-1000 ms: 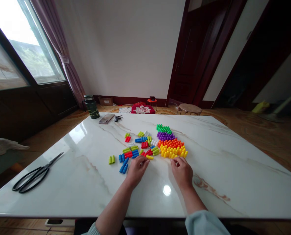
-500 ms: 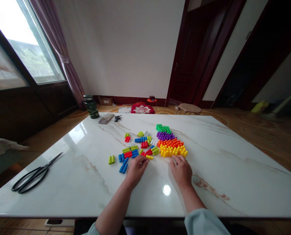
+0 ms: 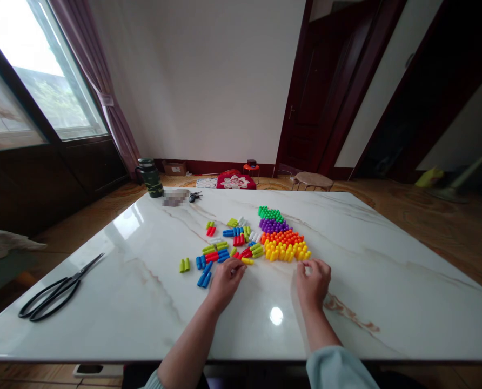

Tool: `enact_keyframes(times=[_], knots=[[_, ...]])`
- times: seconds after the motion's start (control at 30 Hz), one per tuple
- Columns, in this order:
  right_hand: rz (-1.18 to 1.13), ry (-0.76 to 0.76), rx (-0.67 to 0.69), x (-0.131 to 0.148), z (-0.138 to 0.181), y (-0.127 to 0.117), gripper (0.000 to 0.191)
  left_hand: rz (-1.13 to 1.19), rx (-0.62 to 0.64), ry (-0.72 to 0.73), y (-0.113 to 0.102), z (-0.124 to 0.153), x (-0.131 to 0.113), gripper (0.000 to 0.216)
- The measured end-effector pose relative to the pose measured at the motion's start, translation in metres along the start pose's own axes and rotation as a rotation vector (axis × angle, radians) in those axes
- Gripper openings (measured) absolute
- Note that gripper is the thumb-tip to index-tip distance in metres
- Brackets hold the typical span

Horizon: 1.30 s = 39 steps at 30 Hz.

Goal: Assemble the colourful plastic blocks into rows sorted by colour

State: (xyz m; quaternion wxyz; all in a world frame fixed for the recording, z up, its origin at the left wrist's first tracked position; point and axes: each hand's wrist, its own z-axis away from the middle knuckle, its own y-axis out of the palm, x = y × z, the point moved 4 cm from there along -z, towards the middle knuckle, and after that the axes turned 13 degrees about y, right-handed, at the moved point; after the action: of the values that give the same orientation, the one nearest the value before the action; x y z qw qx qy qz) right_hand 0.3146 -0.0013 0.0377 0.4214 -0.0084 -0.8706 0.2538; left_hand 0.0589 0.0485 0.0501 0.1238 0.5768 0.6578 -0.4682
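A joined block of upright pegs [image 3: 283,237] stands on the white marble table [image 3: 366,259], in rows of green, purple, orange and yellow. Left of it lie loose pegs [image 3: 225,246] in blue, red, lime, white and yellow. My left hand [image 3: 226,281] rests on the table with curled fingers, its fingertips at a yellow peg [image 3: 247,261] and red pegs. My right hand [image 3: 314,282] sits just below the block's right corner, fingers bent and pinched; I cannot see anything in them.
Black scissors [image 3: 50,294] lie near the table's left edge. A camouflage bottle [image 3: 151,177], a blurred flat object [image 3: 175,198] and keys [image 3: 194,196] are at the far left corner. A stool [image 3: 314,180] and red items stand on the floor beyond.
My right hand has slid to the right, from below the yellow row's middle to below the block's right corner. My left hand has stayed put.
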Motion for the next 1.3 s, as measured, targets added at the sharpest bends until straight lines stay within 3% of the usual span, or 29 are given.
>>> enact_keyframes(times=[0.17, 0.47, 0.63, 0.77, 0.83, 0.93, 1.0, 1.07, 1.17, 1.3], knots=[[0.053, 0.042, 0.096, -0.007, 0.0, 0.007, 0.022, 0.007, -0.007, -0.005, -0.001, 0.0, -0.001, 0.021], [0.106, 0.061, 0.124, -0.004, 0.002, 0.007, 0.032, 0.006, -0.017, 0.008, -0.001, 0.0, -0.002, 0.02], [0.114, 0.055, 0.144, -0.003, 0.001, 0.006, 0.029, 0.002, -0.024, 0.003, -0.001, 0.0, -0.001, 0.022], [0.007, 0.037, 0.086, 0.004, 0.0, 0.0, 0.022, -0.016, -0.05, -0.023, -0.001, 0.0, 0.002, 0.025], [-0.086, -0.083, 0.157, 0.018, 0.005, 0.001, 0.019, 0.004, -0.064, -0.05, 0.0, 0.001, 0.004, 0.028], [-0.149, -0.367, 0.484, 0.053, 0.027, 0.013, 0.021, 0.053, -0.085, -0.096, 0.001, 0.003, 0.009, 0.034], [-0.098, -0.471, 0.651, 0.076, 0.045, 0.024, 0.027, 0.052, -0.117, -0.107, -0.001, 0.004, 0.011, 0.037], [0.007, -0.466, 0.68, 0.094, 0.058, 0.033, 0.032, 0.03, -0.148, -0.1, -0.003, 0.004, 0.011, 0.038], [0.153, -0.404, 0.671, 0.107, 0.072, 0.044, 0.026, -0.005, -0.16, -0.084, -0.005, 0.004, 0.009, 0.039], [0.094, -0.361, 0.668, 0.105, 0.081, 0.042, 0.025, -0.016, -0.154, -0.085, -0.005, 0.004, 0.008, 0.04]])
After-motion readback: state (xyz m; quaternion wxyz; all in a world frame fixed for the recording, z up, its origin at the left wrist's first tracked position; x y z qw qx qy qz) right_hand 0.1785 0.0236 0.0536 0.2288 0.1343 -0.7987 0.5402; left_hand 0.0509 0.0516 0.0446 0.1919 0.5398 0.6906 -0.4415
